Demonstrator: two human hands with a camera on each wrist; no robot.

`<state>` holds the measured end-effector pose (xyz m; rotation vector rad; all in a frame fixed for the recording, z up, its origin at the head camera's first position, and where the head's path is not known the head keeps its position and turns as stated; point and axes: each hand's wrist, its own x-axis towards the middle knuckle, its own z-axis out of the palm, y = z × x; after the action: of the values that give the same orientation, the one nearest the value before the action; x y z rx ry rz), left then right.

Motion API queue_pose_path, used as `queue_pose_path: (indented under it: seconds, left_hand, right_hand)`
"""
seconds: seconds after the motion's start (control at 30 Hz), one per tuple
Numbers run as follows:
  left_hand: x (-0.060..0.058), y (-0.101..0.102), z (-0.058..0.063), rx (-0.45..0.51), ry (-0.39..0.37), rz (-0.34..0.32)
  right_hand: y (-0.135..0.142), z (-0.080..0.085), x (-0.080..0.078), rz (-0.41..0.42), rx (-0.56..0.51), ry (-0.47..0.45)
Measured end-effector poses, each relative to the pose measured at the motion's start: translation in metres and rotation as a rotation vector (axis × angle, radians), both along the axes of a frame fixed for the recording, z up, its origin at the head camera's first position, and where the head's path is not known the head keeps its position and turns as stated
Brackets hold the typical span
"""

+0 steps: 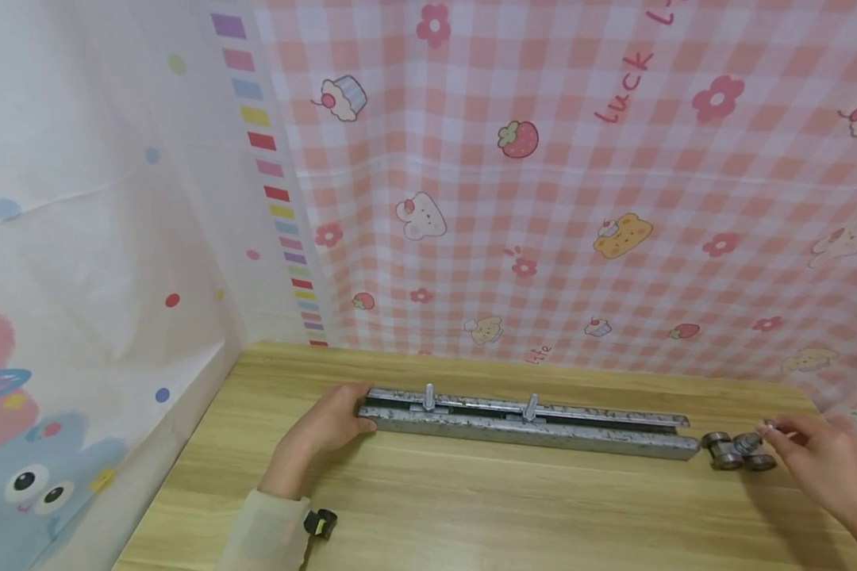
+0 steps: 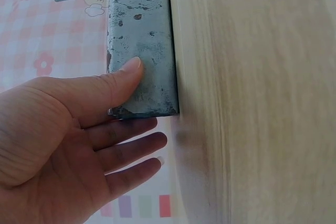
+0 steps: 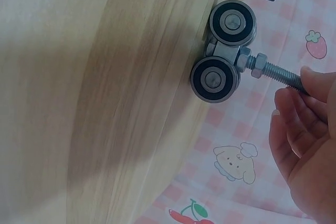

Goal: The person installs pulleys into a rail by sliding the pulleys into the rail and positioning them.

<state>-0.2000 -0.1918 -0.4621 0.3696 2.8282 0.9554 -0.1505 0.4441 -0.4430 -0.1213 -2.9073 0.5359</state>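
A grey, scuffed metal channel rail lies lengthwise on the table, its long slot facing up. Two bolts stand up through the slot. My left hand holds the rail's left end, thumb on its near side and other fingers around the end. Just off the rail's right end is a four-wheeled trolley roller with a threaded bolt. My right hand pinches the tip of that bolt between thumb and fingers. In the right wrist view the roller's wheels are close over the tabletop.
A small black clip-like piece is beside the left sleeve. The wood-grain table backs onto a pink checked cloth, with a white printed cloth on the left.
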Motion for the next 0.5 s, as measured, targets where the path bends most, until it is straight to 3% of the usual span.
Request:
queue_pose_path:
  seconds: [0.2,0.5]
  left_hand:
    - [0.0000,0.0006,0.0001,0.002,-0.004,0.000]
    - [0.0005,0.0001,0.0004,0.000,-0.012,0.010]
  right_hand:
    - [-0.0009,-0.0007,-0.0008,0.002,-0.021,0.006]
    - [-0.0051,-0.0020,-0.0008,0.045,-0.060,0.096]
